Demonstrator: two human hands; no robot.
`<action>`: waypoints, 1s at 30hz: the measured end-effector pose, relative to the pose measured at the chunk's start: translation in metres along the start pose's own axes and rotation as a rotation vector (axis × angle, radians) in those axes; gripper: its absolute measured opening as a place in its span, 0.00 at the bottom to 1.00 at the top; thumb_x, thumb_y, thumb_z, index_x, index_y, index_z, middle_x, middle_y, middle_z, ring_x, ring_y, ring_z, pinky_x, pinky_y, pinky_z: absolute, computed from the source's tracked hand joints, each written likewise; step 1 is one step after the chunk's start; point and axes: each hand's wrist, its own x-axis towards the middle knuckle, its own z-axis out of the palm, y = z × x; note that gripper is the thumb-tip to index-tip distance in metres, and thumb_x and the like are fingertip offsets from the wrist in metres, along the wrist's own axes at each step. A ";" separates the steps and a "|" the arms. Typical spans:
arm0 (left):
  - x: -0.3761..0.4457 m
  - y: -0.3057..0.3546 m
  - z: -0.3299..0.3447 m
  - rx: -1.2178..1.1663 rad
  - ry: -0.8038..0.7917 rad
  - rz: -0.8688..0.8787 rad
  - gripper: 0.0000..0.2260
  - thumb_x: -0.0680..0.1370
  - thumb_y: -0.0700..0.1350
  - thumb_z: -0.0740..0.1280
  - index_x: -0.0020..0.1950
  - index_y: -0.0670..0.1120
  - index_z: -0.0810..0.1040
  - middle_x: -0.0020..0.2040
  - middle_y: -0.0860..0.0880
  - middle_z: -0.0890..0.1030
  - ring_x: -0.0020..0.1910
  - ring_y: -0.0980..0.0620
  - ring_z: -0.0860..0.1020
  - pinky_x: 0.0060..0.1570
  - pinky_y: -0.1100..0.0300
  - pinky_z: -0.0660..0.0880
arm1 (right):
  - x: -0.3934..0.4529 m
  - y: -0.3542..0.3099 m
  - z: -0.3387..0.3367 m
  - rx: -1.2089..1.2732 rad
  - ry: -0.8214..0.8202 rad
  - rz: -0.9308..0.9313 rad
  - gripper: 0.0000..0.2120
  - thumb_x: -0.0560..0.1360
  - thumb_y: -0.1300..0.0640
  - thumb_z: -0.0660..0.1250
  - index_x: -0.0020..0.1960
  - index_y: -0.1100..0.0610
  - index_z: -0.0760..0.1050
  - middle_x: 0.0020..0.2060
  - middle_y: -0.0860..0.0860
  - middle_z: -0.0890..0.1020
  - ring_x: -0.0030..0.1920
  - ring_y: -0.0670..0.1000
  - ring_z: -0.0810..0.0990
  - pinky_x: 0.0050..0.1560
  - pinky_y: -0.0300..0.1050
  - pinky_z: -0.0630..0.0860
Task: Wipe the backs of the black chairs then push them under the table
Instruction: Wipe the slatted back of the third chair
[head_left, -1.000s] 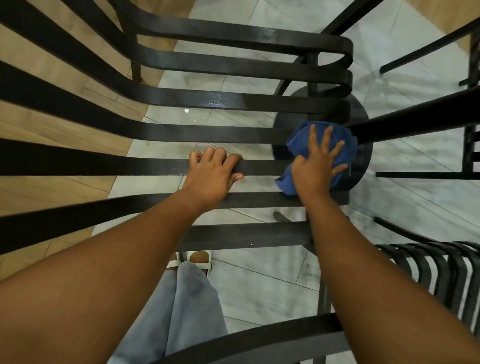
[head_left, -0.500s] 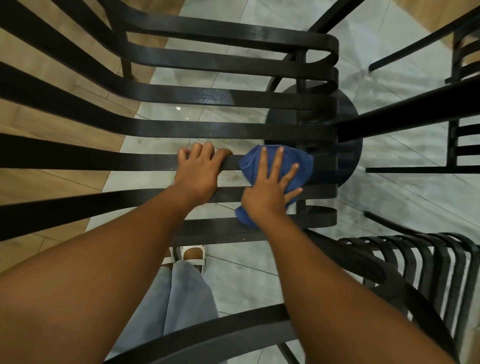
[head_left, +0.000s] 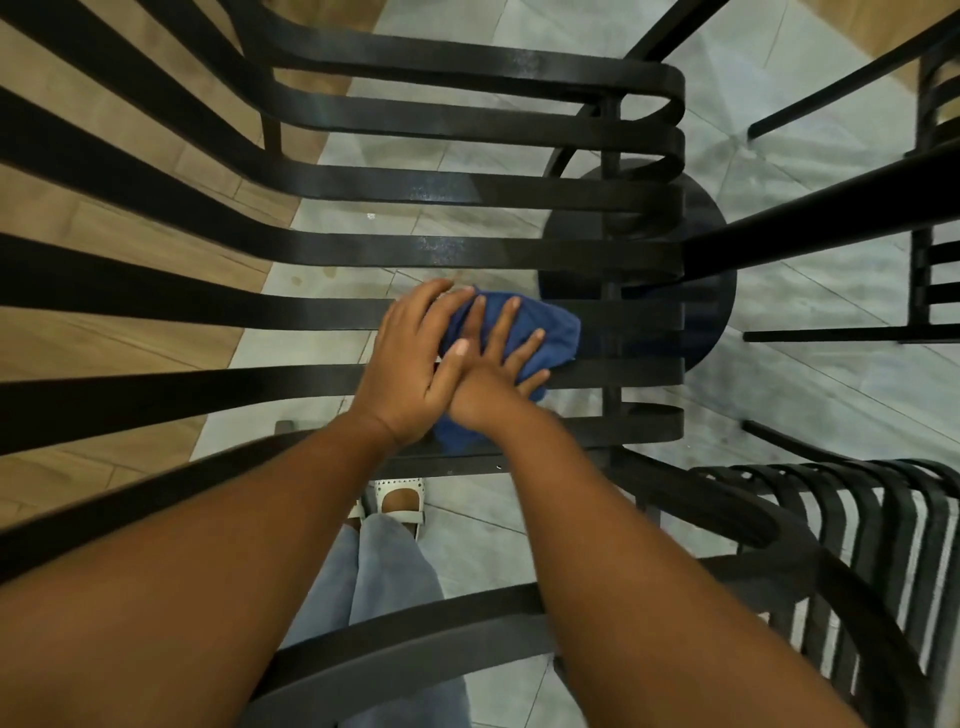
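A black chair with curved horizontal slats (head_left: 208, 395) fills the view from above. On its middle slats lies a blue cloth (head_left: 550, 332). My right hand (head_left: 498, 374) presses flat on the cloth with its fingers spread. My left hand (head_left: 410, 358) lies over the cloth's left edge, its thumb crossing the back of my right hand and its fingers only slightly bent. The part of the cloth under both hands is hidden.
A second black slatted chair (head_left: 857, 525) stands close at the lower right, and part of a third (head_left: 935, 291) shows at the right edge. A round black pedestal base (head_left: 717, 312) sits on the grey tiled floor beyond the slats. My leg and white shoe (head_left: 400, 501) are below.
My right hand has slid the cloth leftward along the slats. My left hand has left the slat it gripped and now overlaps the cloth and my right hand.
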 end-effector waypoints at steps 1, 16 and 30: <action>0.000 0.001 0.000 -0.033 0.011 -0.018 0.23 0.79 0.50 0.53 0.71 0.41 0.66 0.69 0.41 0.67 0.70 0.49 0.63 0.70 0.45 0.59 | -0.001 0.006 -0.008 0.028 -0.057 -0.035 0.42 0.78 0.45 0.58 0.72 0.45 0.26 0.69 0.50 0.22 0.69 0.64 0.25 0.68 0.71 0.36; -0.001 0.006 0.044 0.668 -0.288 -0.158 0.30 0.79 0.62 0.47 0.76 0.54 0.38 0.76 0.44 0.35 0.73 0.42 0.33 0.65 0.42 0.29 | 0.006 0.050 -0.054 0.219 0.238 0.085 0.33 0.77 0.65 0.58 0.77 0.49 0.49 0.76 0.55 0.38 0.75 0.57 0.38 0.73 0.61 0.46; -0.025 -0.018 -0.025 0.247 -0.317 -0.302 0.35 0.79 0.45 0.61 0.76 0.47 0.40 0.77 0.45 0.39 0.74 0.49 0.36 0.71 0.46 0.36 | -0.017 -0.012 -0.025 -0.245 0.071 -0.403 0.48 0.71 0.56 0.69 0.76 0.47 0.35 0.75 0.55 0.35 0.73 0.58 0.31 0.71 0.63 0.34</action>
